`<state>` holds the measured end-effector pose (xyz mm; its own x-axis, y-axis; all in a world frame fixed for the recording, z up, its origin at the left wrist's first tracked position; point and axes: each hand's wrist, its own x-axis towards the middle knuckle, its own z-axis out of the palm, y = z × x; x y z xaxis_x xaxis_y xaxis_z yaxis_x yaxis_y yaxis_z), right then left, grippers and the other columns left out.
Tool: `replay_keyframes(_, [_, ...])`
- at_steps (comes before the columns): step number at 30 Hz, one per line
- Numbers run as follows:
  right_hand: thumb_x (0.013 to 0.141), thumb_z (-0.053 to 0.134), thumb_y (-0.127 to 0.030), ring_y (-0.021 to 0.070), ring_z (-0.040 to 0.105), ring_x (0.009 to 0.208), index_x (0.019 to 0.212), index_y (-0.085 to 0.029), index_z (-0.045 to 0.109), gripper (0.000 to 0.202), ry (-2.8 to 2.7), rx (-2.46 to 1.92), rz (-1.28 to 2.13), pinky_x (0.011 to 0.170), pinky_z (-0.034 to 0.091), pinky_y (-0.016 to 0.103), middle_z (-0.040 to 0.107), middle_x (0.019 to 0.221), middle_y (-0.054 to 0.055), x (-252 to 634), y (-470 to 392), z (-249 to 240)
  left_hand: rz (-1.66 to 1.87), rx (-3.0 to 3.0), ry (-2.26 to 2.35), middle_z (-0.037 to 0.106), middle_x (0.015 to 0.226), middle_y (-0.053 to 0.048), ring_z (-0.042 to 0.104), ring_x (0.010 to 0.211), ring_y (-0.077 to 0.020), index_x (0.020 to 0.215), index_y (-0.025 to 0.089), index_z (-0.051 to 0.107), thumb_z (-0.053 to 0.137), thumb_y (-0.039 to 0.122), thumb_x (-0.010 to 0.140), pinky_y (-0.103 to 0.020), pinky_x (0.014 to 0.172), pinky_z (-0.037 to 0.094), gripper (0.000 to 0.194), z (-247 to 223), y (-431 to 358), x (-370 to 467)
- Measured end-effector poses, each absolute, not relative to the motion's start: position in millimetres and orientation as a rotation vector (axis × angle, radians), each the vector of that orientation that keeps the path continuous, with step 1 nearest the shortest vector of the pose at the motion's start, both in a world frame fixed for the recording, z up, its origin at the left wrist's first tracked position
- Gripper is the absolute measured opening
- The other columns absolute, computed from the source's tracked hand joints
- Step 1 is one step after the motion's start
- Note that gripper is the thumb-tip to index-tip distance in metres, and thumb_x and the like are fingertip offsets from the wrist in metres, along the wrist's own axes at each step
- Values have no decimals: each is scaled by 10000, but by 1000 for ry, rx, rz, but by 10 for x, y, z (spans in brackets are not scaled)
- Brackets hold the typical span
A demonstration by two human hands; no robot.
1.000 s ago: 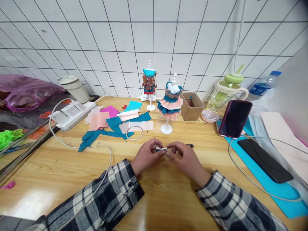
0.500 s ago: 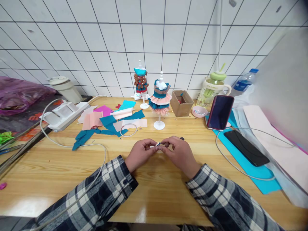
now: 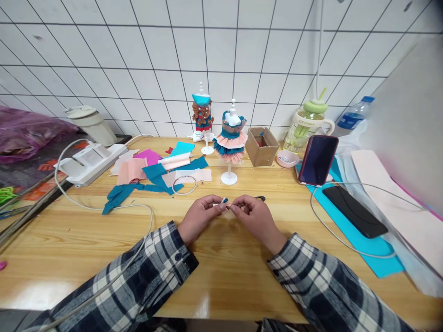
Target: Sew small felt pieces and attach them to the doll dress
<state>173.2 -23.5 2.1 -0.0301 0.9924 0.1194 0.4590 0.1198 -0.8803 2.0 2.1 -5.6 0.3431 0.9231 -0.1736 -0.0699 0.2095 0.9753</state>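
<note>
Largest first: on my feed the tiled wall (image 3: 221,50) fills the upper frame, w/ the tabletop (image 3: 228,281) below, running to the lower edge. A blue sheet (image 3: 384,263) lies lower right, a phone (image 3: 356,212) flat on it. Loose teal scraps (image 3: 152,174) and pink scraps (image 3: 133,171) are spread left of ctr. The near dress form (image 3: 230,144) stands upright just above ctr; a second, smaller-looking dress form (image 3: 201,113) is behind it, up-left.

My left hand (image 3: 200,216) and right hand (image 3: 254,216) meet at ctr, just below the near form and apart from it. Up-right of them is a cardboard box (image 3: 265,157); up-left, a thin ring (image 3: 184,194) by the scraps. A black handle (image 3: 260,198) shows just past the right hand.

Smallest: the teal-and-pale piece (image 3: 224,200), btwn the fingertips at frame ctr. Both grips are narrow: left pinches it thumb-to-finger, right has the pale end, as far as I can tell. Exact fold: too small to read.

Change vs. half a sec ago: the teal tip, then mostly hidden, now pokes up above the fingertips. IMO the piece got turned btwn the hands, so the work's still fine two-handed handling, held clear of the forms.
</note>
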Motion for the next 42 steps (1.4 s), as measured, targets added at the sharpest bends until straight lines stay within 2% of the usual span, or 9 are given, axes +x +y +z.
replay_keyframes(3, [765,602,-370,87,430,491,835,-180,667,213,-1580,-1432,910,482,361,221,640,703,-2,1721,-242,19,867,1153,973,666,774,-5,586,712,-124,813,150,634,754,355,654,-236,691,429,286,-48,15,29])
replay_keyframes(12, [765,596,-361,95,462,530,730,-178,628,189,-1577,-1407,991,511,380,216,620,657,-7,1703,-235,-31,848,1095,937,660,791,-16,586,731,-130,835,148,616,719,358,697,-238,705,443,272,-65,17,16])
replay_keyframes(17, [754,608,-363,93,489,543,936,-192,620,250,-1533,-1371,964,511,407,218,645,796,6,1717,-238,-33,806,1196,971,655,779,-17,586,738,-146,832,148,632,712,385,692,-255,709,447,287,-45,15,14])
replay_keyframes(22, [740,601,-296,103,482,545,788,-184,656,134,-1544,-1413,918,526,409,226,640,688,-1,1724,-221,-27,747,1293,974,677,813,-35,594,763,-158,825,145,656,687,401,719,-269,738,450,279,-31,4,25])
replay_keyframes(27, [742,609,-333,115,516,564,807,-182,676,177,-1483,-1453,953,538,424,237,665,709,16,1711,-217,-33,855,1203,1018,693,807,-30,610,747,-157,848,149,647,711,400,697,-264,721,455,300,-61,4,46])
replay_keyframes(31, [741,604,-344,106,488,532,774,-177,665,181,-1487,-1450,989,514,410,229,643,670,9,1709,-216,-37,892,1138,1032,702,820,-36,624,762,-166,883,152,633,718,410,684,-271,721,463,337,-70,8,50])
replay_keyframes(36, [736,603,-354,86,456,511,886,-177,628,234,-1437,-1419,984,499,409,221,627,761,6,1724,-213,-29,861,1121,989,695,803,-26,622,747,-160,844,156,620,723,402,683,-270,718,464,311,-58,3,45])
replay_keyframes(42, [743,602,-344,110,486,553,767,-174,637,175,-1494,-1402,1045,520,405,230,618,663,5,1713,-207,-74,855,1166,999,672,765,-10,593,713,-132,838,147,637,722,366,695,-237,685,447,275,-49,-3,51])
